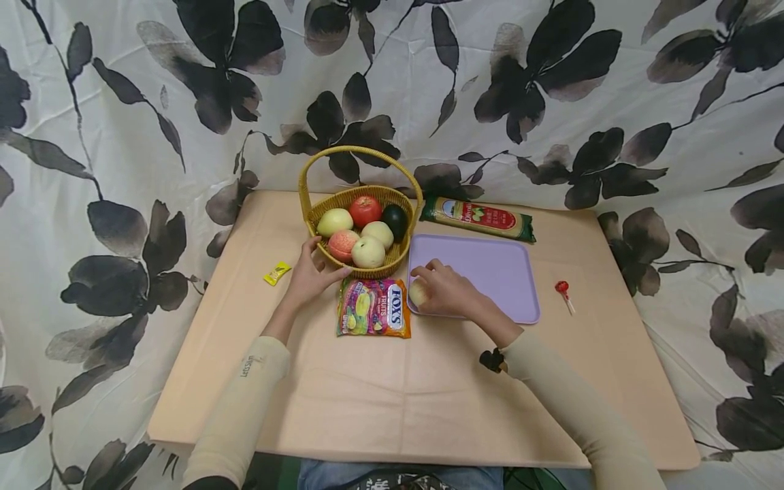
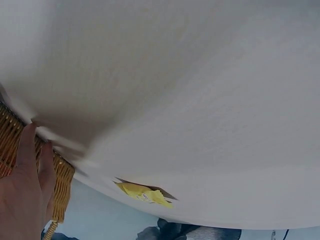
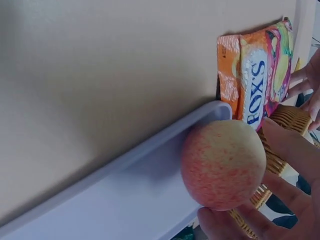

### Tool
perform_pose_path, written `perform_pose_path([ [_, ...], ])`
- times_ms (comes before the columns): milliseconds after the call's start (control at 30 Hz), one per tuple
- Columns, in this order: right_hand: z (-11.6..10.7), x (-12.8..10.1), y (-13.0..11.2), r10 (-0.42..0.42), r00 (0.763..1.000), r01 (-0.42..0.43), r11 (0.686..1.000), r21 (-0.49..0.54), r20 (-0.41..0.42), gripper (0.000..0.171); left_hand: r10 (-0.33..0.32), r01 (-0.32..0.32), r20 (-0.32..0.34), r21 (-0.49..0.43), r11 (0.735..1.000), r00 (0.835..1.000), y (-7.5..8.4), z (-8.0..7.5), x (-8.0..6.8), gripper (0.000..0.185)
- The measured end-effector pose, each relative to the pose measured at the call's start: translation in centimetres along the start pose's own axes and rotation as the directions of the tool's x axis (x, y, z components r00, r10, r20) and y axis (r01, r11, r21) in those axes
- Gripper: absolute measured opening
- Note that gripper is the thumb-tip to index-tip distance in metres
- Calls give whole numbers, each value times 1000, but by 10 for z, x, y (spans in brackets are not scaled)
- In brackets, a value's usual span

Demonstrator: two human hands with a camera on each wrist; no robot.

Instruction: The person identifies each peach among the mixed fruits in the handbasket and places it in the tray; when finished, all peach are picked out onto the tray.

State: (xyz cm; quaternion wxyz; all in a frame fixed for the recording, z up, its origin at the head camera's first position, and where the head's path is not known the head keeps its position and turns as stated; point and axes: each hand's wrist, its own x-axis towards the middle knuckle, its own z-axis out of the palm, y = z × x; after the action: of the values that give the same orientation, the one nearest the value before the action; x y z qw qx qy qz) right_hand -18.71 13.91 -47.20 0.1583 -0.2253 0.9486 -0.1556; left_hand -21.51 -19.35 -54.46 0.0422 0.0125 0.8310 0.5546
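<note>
My right hand grips a pale peach with a red blush, over the near left corner of the lavender tray. In the right wrist view its thumb and fingers curve about one side of the peach. My left hand rests against the left front side of a wicker basket, its fingers fairly straight along the weave in the left wrist view. Inside the basket are a red tomato-like fruit, a dark green one, a pinkish peach and several pale fruits.
A FOX'S candy bag lies just in front of the basket. Behind the tray is a long green-and-gold pasta pack. A yellow wrapped candy sits at the left, a red lollipop at the right. Floral cloth hangs behind the table.
</note>
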Motion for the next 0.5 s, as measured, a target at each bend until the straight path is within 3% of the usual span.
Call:
perform_pose_path([
  [500, 0, 3, 7, 61, 998, -60, 997, -45, 29, 61, -6, 6, 3, 7, 1000, 1000, 1, -1, -1, 119],
])
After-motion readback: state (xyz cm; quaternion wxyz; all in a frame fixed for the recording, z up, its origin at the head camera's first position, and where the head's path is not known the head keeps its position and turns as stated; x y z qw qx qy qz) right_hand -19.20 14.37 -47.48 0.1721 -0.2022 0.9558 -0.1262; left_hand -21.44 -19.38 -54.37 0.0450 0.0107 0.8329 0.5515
